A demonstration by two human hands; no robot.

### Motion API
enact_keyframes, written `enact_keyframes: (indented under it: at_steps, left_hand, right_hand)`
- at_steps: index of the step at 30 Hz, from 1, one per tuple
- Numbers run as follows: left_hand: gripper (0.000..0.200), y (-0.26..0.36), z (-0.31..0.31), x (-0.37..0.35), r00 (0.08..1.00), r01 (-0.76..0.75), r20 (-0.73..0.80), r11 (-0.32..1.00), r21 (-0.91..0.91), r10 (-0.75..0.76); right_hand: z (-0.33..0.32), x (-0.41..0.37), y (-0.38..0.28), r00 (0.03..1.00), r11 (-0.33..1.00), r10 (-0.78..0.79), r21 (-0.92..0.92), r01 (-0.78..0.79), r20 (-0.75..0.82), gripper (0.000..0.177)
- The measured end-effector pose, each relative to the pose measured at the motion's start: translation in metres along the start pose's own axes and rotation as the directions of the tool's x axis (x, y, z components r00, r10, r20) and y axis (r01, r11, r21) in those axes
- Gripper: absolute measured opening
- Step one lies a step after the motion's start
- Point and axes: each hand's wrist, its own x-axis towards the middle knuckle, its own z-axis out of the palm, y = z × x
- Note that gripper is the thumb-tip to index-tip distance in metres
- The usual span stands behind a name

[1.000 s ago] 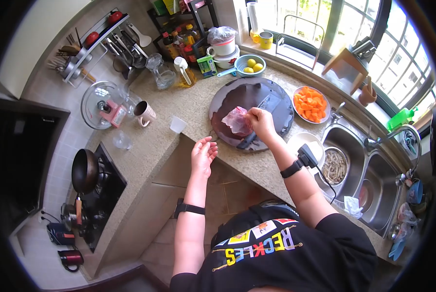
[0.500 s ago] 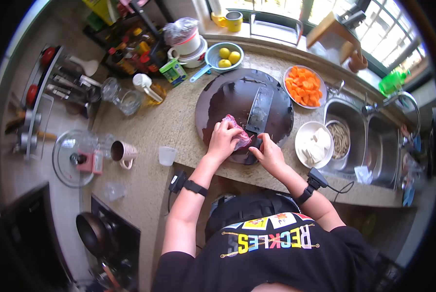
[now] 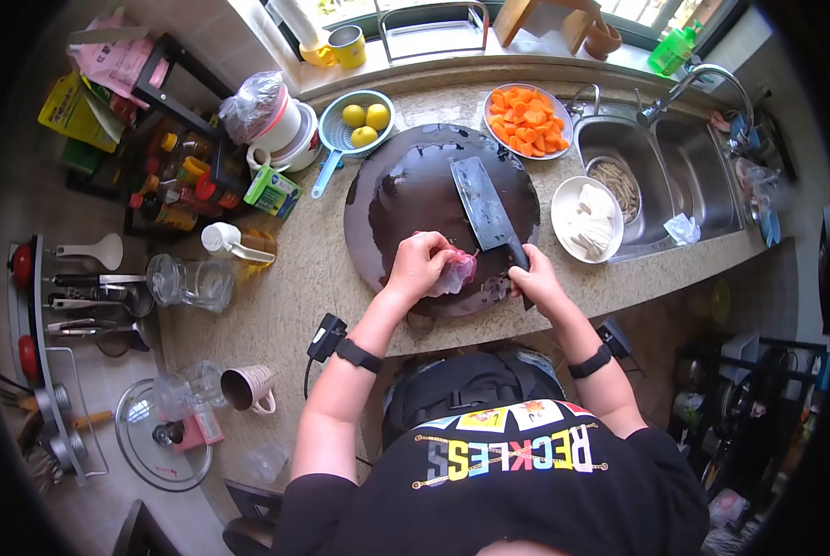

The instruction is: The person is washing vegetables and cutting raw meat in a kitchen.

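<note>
A dark round cutting board (image 3: 396,199) lies on the stone counter. Over its front part my left hand (image 3: 421,264) is closed on a piece of red and pale meat (image 3: 458,272). On the right side, my right hand (image 3: 539,283) is wrapped round the black handle of a cleaver (image 3: 484,202). The cleaver's broad blade lies flat-looking over the board, pointing to the back left, a little right of the meat. Whether the blade touches the board cannot be told.
Behind the board stand a blue colander (image 3: 345,148) with yellow fruit and a plate of orange chunks (image 3: 528,120). At right are a white bowl (image 3: 563,218) and the sink (image 3: 688,171). An oil jug (image 3: 248,245) and a mug (image 3: 246,387) stand at left.
The view has shifted and turned. The cleaver is angled more toward the back left, and its handle and my right hand are farther from the meat. My left hand now lifts or pinches the meat's edge.
</note>
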Motion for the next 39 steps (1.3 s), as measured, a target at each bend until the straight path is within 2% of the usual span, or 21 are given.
enact_keyframes:
  at_steps: [2, 6, 8, 10, 12, 14, 16, 18, 19, 20, 22, 24, 26, 28, 30, 32, 34, 36, 37, 38, 39]
  left_hand:
    - [0.009, 0.000, 0.001, 0.003, 1.000, -0.010, 0.005, 1.000, -0.008, 0.010]
    - [0.004, -0.002, 0.007, 0.013, 0.983, 0.114, -0.125, 0.977, -0.181, -0.137]
    - [0.003, -0.013, 0.010, 0.023, 0.954, 0.125, -0.201, 0.907, -0.401, -0.221]
    - [0.004, -0.013, 0.007, 0.030, 0.919, 0.214, -0.178, 0.826, -0.522, -0.351]
    - [0.008, -0.020, 0.012, 0.036, 0.921, 0.235, -0.158, 0.831, -0.505, -0.357]
    - [0.013, -0.037, 0.018, 0.042, 0.922, 0.279, -0.185, 0.915, -0.292, -0.340]
    - [0.016, -0.029, 0.018, 0.046, 0.925, 0.235, -0.239, 0.939, -0.252, -0.295]
    - [0.018, -0.020, 0.018, 0.050, 0.871, 0.332, -0.313, 0.923, -0.195, -0.379]
    - [0.020, -0.023, 0.020, 0.052, 0.910, 0.274, -0.332, 0.961, 0.029, -0.250]
    - [0.020, -0.022, 0.021, 0.052, 0.910, 0.277, -0.330, 0.960, 0.035, -0.251]
    - [0.019, -0.008, 0.020, 0.055, 0.937, 0.267, -0.295, 0.926, 0.267, -0.185]
    - [0.016, -0.008, 0.021, 0.059, 0.923, 0.312, -0.296, 0.928, 0.205, -0.245]
    - [0.015, -0.008, 0.021, 0.056, 0.924, 0.320, -0.306, 0.900, 0.297, -0.228]
    - [0.012, -0.004, 0.018, 0.053, 0.917, 0.347, -0.298, 0.901, 0.262, -0.267]
    - [0.010, -0.005, 0.015, 0.050, 0.884, 0.386, -0.292, 0.922, 0.012, -0.366]
    - [0.010, -0.012, 0.017, 0.046, 0.881, 0.388, -0.284, 0.921, -0.026, -0.379]
    - [0.010, -0.015, 0.020, 0.043, 0.861, 0.391, -0.281, 0.905, -0.168, -0.424]
    - [0.010, -0.016, 0.022, 0.042, 0.848, 0.383, -0.299, 0.896, -0.224, -0.437]
    - [0.009, -0.016, 0.023, 0.041, 0.840, 0.370, -0.307, 0.886, -0.278, -0.447]
    - [0.009, -0.017, 0.023, 0.041, 0.836, 0.375, -0.313, 0.885, -0.276, -0.451]
    - [0.009, -0.016, 0.023, 0.041, 0.828, 0.383, -0.321, 0.881, -0.276, -0.460]
  right_hand:
    - [-0.011, -0.006, -0.005, 0.997, 0.999, 0.035, 0.039, -0.038, 0.062, 0.027]
    - [-0.020, -0.013, -0.003, 0.999, 0.998, 0.015, 0.055, -0.017, 0.045, 0.026]
    - [-0.025, -0.015, -0.002, 0.999, 0.998, 0.007, 0.064, -0.009, 0.036, 0.025]
    - [-0.031, -0.015, -0.002, 0.999, 0.999, -0.032, -0.039, 0.033, 0.008, 0.023]
    - [-0.036, -0.014, 0.003, 0.998, 0.997, -0.061, -0.038, 0.061, 0.000, 0.023]
    - [-0.041, -0.012, 0.008, 0.992, 0.987, -0.129, -0.098, 0.129, 0.005, 0.023]
    - [-0.045, -0.014, 0.006, 0.994, 0.989, -0.110, -0.100, 0.110, 0.008, 0.025]
    - [-0.049, -0.011, 0.015, 0.977, 0.948, -0.212, -0.242, 0.209, 0.011, 0.028]
    - [-0.051, -0.011, 0.016, 0.985, 0.957, -0.168, -0.234, 0.170, 0.029, 0.030]
    - [-0.052, -0.011, 0.017, 0.986, 0.959, -0.165, -0.228, 0.168, 0.031, 0.030]
    - [-0.055, -0.012, 0.015, 0.980, 0.943, -0.189, -0.266, 0.199, 0.062, 0.030]
    - [-0.058, -0.012, 0.012, 0.984, 0.940, -0.153, -0.294, 0.174, 0.091, 0.031]
    - [-0.059, -0.013, 0.017, 0.983, 0.950, -0.133, -0.267, 0.163, 0.129, 0.031]
    - [-0.061, -0.011, 0.023, 0.981, 0.955, -0.125, -0.248, 0.160, 0.151, 0.032]
    - [-0.063, -0.009, 0.026, 0.976, 0.957, -0.153, -0.224, 0.186, 0.157, 0.030]
    - [-0.068, -0.009, 0.024, 0.977, 0.977, -0.130, -0.144, 0.155, 0.172, 0.030]
    - [-0.072, -0.009, 0.022, 0.975, 0.990, -0.111, -0.066, 0.126, 0.193, 0.030]
    - [-0.077, -0.007, 0.021, 0.929, 0.931, -0.350, -0.067, 0.360, 0.121, 0.031]
    - [-0.078, -0.003, 0.019, 0.874, 0.877, -0.468, -0.054, 0.477, 0.129, 0.032]
    - [-0.081, -0.001, 0.016, 0.874, 0.878, -0.467, -0.049, 0.477, 0.136, 0.032]
    - [-0.084, -0.005, -0.002, 0.919, 0.937, -0.346, 0.016, 0.349, 0.189, 0.031]
